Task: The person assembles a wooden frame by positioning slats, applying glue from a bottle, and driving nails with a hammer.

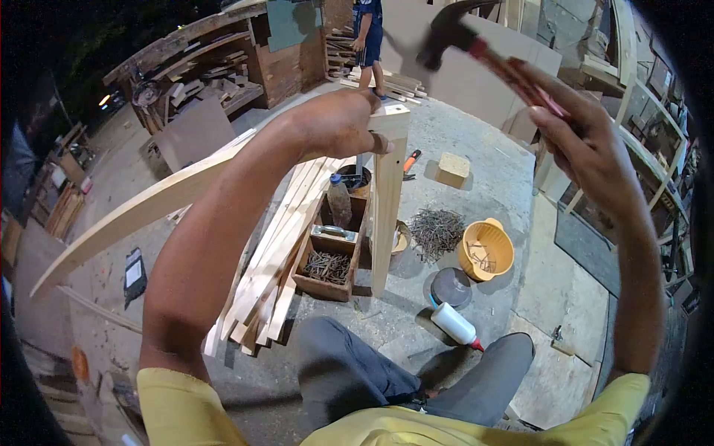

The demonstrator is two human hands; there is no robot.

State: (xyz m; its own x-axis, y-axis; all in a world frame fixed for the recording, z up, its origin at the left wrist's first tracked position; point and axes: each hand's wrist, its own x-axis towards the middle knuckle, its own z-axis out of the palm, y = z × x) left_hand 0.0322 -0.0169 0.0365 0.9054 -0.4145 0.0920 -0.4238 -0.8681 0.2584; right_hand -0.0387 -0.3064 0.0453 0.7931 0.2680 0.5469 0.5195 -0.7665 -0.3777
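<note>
My right hand [595, 141] is raised at the upper right, wrapped round the red handle of a claw hammer [450, 39]. The dark hammer head points up and left. My left hand [338, 123] grips the top corner where an upright wooden board [388, 223] meets a long pale board [141, 199] running off to the left. Its fingers are partly hidden behind the wood. A small dark spot, perhaps a nail, shows on the corner's top face. Beyond the upright, a pile of nails [437, 232] lies on the floor, beside a yellow tub [470, 260] with a few nails inside.
A wooden toolbox [321, 290] with nails and a bottle [339, 204] stands left of the upright, against stacked wooden strips [256, 297]. A white glue bottle [455, 325] lies near my knee. Behind are a foam-like block [452, 169] and a standing person [368, 44].
</note>
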